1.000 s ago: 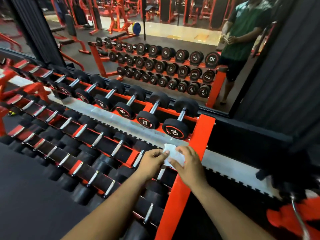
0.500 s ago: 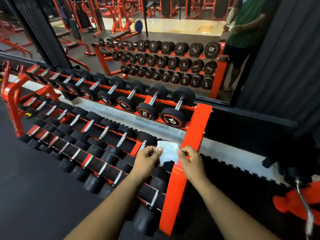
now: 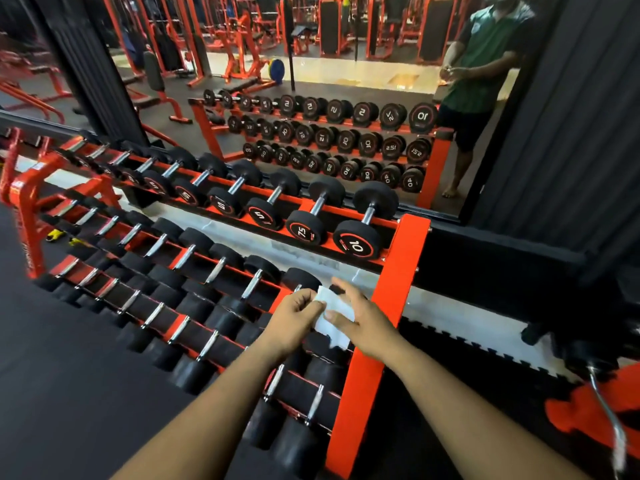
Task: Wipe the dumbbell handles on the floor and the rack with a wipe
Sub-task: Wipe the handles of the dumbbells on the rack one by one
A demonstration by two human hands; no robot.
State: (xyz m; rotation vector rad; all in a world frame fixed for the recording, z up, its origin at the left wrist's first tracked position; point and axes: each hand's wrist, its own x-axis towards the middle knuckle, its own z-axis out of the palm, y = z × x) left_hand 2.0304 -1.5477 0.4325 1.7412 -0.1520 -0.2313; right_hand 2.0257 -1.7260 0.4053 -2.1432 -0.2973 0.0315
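Head view: hands (image 3: 332, 318) have folded the wipe (image 3: 333, 318) smaller (blurred).

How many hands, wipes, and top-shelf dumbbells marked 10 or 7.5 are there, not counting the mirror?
Hands: 2, the left hand and the right hand
wipe: 1
dumbbell marked 10: 1
dumbbell marked 7.5: 1
Total: 5

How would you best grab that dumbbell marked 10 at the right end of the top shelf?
Take the 10 dumbbell by its bare chrome handle, coming from above. The handle is narrow and exposed between two wide black heads, which rest on the rack rails.
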